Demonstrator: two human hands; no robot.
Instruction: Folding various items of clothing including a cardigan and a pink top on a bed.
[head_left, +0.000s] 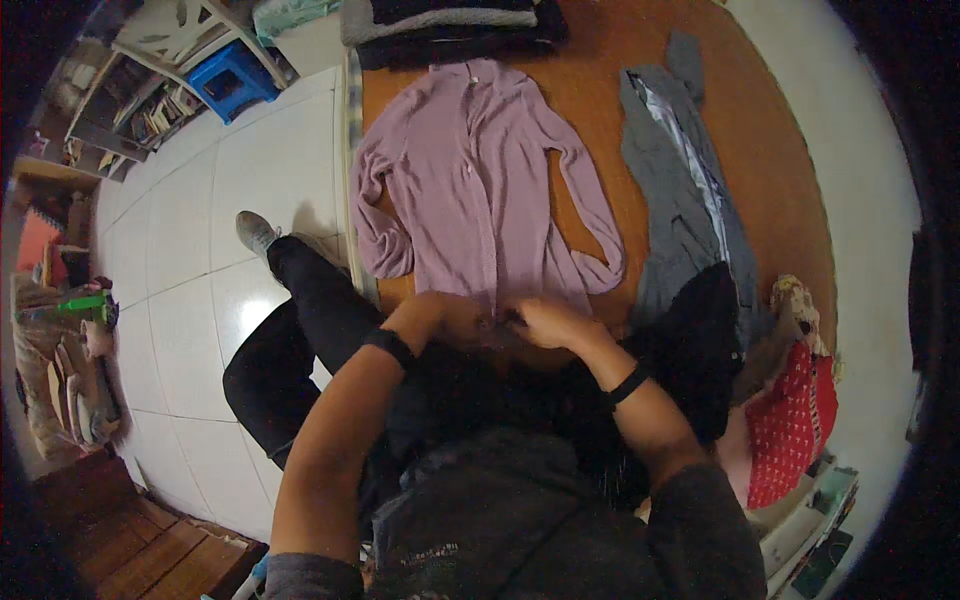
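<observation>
A dusty-pink knit cardigan (450, 172) lies front up, its collar away from me and its sleeves bent at both sides. Its button placket (484, 225) runs down the middle towards me. At the bottom hem, my left hand (454, 319) grips the lower end of the placket. Just to its right, my right hand (551, 322) has its fingers pinched at the same hem, close to the left hand. The fingertips are partly blurred, and dark shade hides the cloth below them. Each wrist wears a black band.
The cardigan lies on a brown-orange surface (592, 97). To its right is a grey garment (667, 195) with an open zip; dark folded clothes (457, 34) are stacked beyond. Red patterned cloth (791, 427) is at near right. A blue plastic stool (232, 79) stands on the tiled floor (180, 247).
</observation>
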